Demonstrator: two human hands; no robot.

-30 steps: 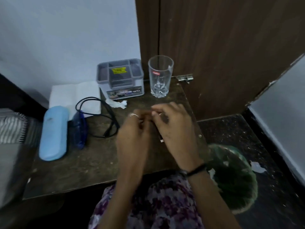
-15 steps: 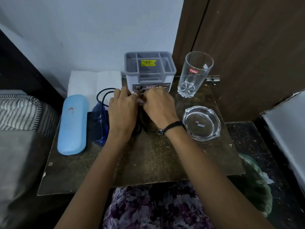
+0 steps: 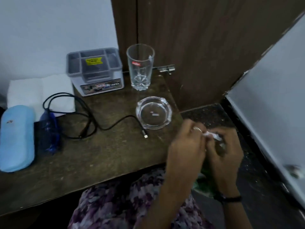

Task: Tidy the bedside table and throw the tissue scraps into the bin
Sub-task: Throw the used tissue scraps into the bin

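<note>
Hands: left hand [image 3: 186, 146] and right hand [image 3: 226, 151] meet past the table's right edge, above the dark floor [image 3: 257, 162].
Grip: fingers of both hands are curled and pinched together on a small white tissue scrap [image 3: 212, 136] held between them.
Bin: a green shape [image 3: 203, 182] shows below the hands; whether it is the bin cannot be told.
Table [image 3: 99, 154]: a black cable [image 3: 92, 123] lies loose in the middle, a clear ashtray [image 3: 153, 112] near the right edge.
Far side: a grey organiser box [image 3: 94, 71] and an upright drinking glass [image 3: 140, 66] just right of it.
Left: a folded white napkin [image 3: 33, 90], a blue case [image 3: 16, 138], a dark blue object [image 3: 49, 131] beside the case.
</note>
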